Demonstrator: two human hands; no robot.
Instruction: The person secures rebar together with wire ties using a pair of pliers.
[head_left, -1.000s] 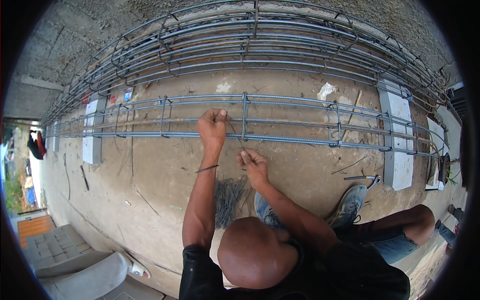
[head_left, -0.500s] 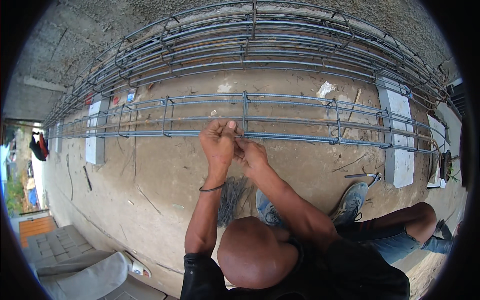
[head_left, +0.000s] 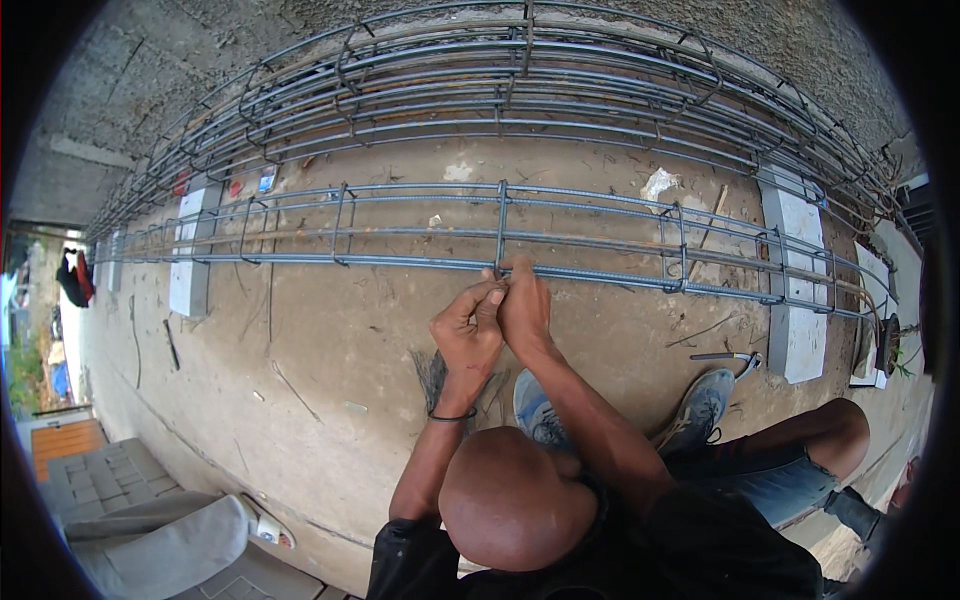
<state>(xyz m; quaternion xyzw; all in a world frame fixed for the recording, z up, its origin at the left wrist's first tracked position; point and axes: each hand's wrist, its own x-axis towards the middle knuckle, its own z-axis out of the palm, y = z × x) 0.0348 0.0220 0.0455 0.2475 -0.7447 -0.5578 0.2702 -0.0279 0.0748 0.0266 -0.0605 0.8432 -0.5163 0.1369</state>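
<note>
Both my hands meet at the near bar of a rebar cage (head_left: 600,277), just under one of its stirrups (head_left: 502,222). My left hand (head_left: 468,325) is closed in a pinch below the bar, thumb against fingers. Right beside it, my right hand (head_left: 526,308) is closed too, its fingertips up against the bar and the stirrup. Whatever the fingertips pinch is too small and too covered to make out. On the floor behind my left wrist lies a bundle of thin grey wires (head_left: 430,378), partly hidden by the hand and arm.
Pale blocks (head_left: 190,265) (head_left: 797,335) hold the cage off the concrete floor. More rebar cages (head_left: 420,95) are stacked beyond, along a rough wall. A hand tool with dark handles (head_left: 735,357) lies right of my shoes (head_left: 700,405). Wire scraps (head_left: 295,390) litter the floor.
In the picture both hands have shifted right and slightly down, staying together at the stirrup's lower corner. My right hand has come up against the bar, and my left has dropped below it.
</note>
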